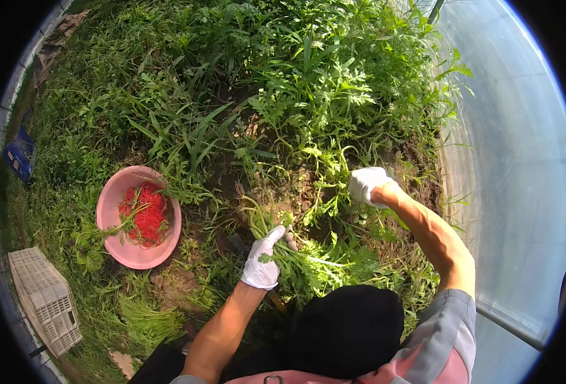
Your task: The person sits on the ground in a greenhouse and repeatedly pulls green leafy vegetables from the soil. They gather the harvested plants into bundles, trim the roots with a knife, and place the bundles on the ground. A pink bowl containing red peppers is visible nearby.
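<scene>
My left hand (pixel 264 259), in a white glove, is closed around a bunch of leafy green stems (pixel 307 264); their pale cut or root ends point up and left, and the leaves spread to the right over my lap. My right hand (pixel 370 186), also in a white glove, is bent into a fist at a leafy plant (pixel 333 165) in the soil; its fingers are turned away, so what it grips is hidden. Under my left hand lies a dark tool (pixel 277 301), mostly covered. A pink plastic basin (pixel 105 211) holds tangled red ties or strings (pixel 149 216).
Dense leafy plants (pixel 350 86) and grass stand ahead. Clear plastic sheeting (pixel 503 144) walls the right side. At lower left are a pale plastic crate (pixel 48 302) and a pile of green stems (pixel 148 319). A blue bag or container (pixel 20 153) lies at far left.
</scene>
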The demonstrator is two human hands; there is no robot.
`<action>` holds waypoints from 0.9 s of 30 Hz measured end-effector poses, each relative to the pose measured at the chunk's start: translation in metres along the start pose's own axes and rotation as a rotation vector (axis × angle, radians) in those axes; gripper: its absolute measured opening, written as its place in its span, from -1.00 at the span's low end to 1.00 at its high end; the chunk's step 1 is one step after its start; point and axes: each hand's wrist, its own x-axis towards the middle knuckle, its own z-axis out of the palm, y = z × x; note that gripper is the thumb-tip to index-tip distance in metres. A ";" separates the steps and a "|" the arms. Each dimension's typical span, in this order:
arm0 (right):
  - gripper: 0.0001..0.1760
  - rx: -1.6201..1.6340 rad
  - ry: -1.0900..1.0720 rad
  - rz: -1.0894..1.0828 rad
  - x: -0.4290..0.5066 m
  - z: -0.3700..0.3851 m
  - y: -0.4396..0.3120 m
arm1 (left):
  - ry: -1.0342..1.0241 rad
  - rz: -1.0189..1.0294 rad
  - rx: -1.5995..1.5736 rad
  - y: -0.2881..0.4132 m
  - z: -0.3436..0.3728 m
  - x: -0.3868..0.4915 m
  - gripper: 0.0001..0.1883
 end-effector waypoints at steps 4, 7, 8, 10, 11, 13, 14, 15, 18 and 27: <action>-0.78 0.155 0.189 0.119 -0.049 0.003 -0.100 | -0.025 0.017 0.057 -0.016 0.014 0.006 -0.77; -0.76 0.222 -0.017 -0.020 -0.043 -0.033 -0.179 | -0.033 0.047 -0.024 -0.025 0.008 0.007 -0.71; -0.71 0.144 -0.038 -0.096 -0.037 -0.031 -0.186 | -0.048 0.054 -0.104 -0.023 0.004 0.004 -0.71; -0.61 0.208 -0.156 -0.204 -0.025 -0.056 -0.194 | -0.028 0.095 -0.145 -0.006 -0.011 -0.010 -0.75; -0.58 0.214 -0.208 -0.285 -0.017 -0.072 -0.192 | 0.091 0.083 -0.174 0.004 -0.015 -0.019 -0.70; -0.53 0.565 0.109 -0.185 0.020 -0.080 -0.172 | 0.122 0.208 -0.101 0.012 -0.043 -0.026 -0.79; -0.58 0.595 0.237 0.027 0.036 -0.101 -0.160 | 0.148 0.242 -0.124 0.018 -0.056 -0.030 -0.81; -0.62 0.524 0.447 0.148 0.060 -0.100 -0.134 | 0.180 0.213 -0.252 0.029 -0.058 -0.038 -0.83; -0.59 0.445 0.880 0.267 0.115 -0.055 -0.044 | 0.144 0.210 -0.137 0.053 -0.053 -0.045 -0.79; -0.55 1.301 1.115 0.503 0.142 -0.038 -0.029 | 0.114 0.062 0.089 0.043 -0.056 0.003 -0.70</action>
